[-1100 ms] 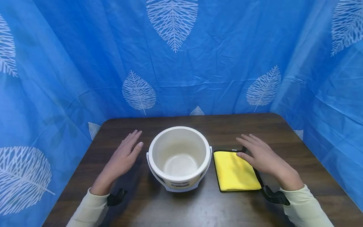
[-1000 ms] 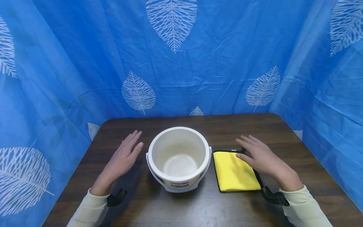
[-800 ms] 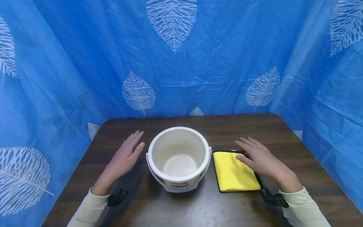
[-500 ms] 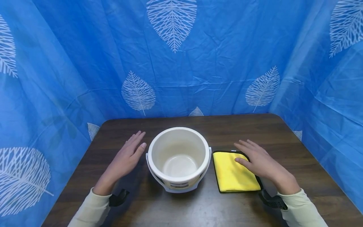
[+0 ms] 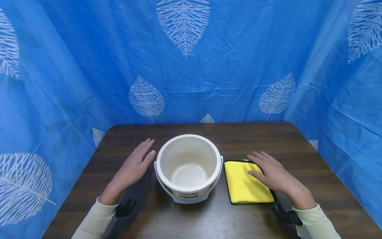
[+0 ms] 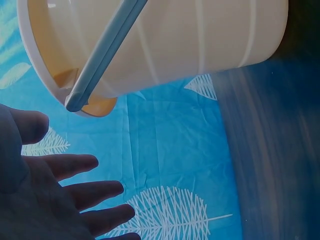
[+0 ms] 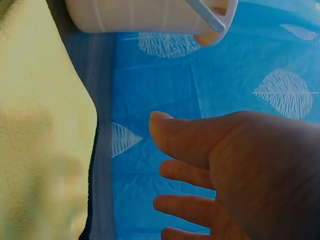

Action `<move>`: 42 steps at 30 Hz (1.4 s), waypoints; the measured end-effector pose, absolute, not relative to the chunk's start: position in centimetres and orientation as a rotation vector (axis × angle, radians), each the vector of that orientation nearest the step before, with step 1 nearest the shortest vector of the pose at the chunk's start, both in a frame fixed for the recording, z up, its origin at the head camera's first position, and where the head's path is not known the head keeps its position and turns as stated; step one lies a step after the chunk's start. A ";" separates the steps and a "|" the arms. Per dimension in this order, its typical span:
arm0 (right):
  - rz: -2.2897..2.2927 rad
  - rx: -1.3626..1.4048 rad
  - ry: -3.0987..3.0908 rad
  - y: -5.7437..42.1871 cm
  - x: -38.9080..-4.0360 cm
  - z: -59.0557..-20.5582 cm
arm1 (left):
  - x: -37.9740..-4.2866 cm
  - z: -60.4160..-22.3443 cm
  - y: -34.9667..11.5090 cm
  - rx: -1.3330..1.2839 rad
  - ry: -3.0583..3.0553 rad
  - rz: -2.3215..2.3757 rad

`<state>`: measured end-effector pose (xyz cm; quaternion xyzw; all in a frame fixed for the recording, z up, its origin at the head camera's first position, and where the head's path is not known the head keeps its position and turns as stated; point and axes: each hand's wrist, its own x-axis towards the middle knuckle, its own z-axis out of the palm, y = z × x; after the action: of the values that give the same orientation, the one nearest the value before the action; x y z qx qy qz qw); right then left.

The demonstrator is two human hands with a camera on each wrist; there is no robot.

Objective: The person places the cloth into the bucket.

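The bucket (image 5: 188, 159) stands upright near the middle of the counter (image 5: 191, 224), between the two hands. It is off-white, its mouth faces up, and its inside shows bare down to the round floor. Its handle (image 5: 191, 200) hangs down around the near side, below a printed label (image 5: 188, 195).

The left hand (image 5: 132, 170) is just to the left of the bucket, apart from it. Its fingers are straight and hold nothing; the left wrist view shows gaps between them, and the thumb points toward the bucket's rim (image 6: 41, 65) without touching.

The cloth (image 5: 246, 186), yellow with a black border, lies flat to the right of the bucket, just beside it. A small white tag (image 5: 245, 160) shows on its far edge.

The right hand (image 5: 273, 174) is raised by the far right corner of the cloth, and its thumb overlaps the yellow in the head view. The right wrist view shows the thumb clear of the cloth, with the fingers extended, a little apart and holding nothing.

Both wrists wear black straps (image 5: 126, 208) beside pale sleeves (image 5: 96, 220). Behind the counter hangs a blue curtain (image 5: 221, 69) with white leaf prints.
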<state>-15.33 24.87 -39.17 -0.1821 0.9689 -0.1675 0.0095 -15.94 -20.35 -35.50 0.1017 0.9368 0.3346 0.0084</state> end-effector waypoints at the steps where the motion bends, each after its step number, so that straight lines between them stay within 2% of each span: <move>1: -0.525 -0.569 3.023 24.9 -15.3 -39.3 | -16.0 -35.6 -20.3 0.320 2.925 1.047; 42: -0.461 -0.542 2.977 25.1 -14.9 -40.8 | -16.5 -36.8 -19.0 0.381 2.825 1.145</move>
<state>-14.94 25.12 -40.83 -0.1768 0.9718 -0.1506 0.0403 -16.54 -18.99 -36.79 0.1239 0.9190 0.3725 0.0350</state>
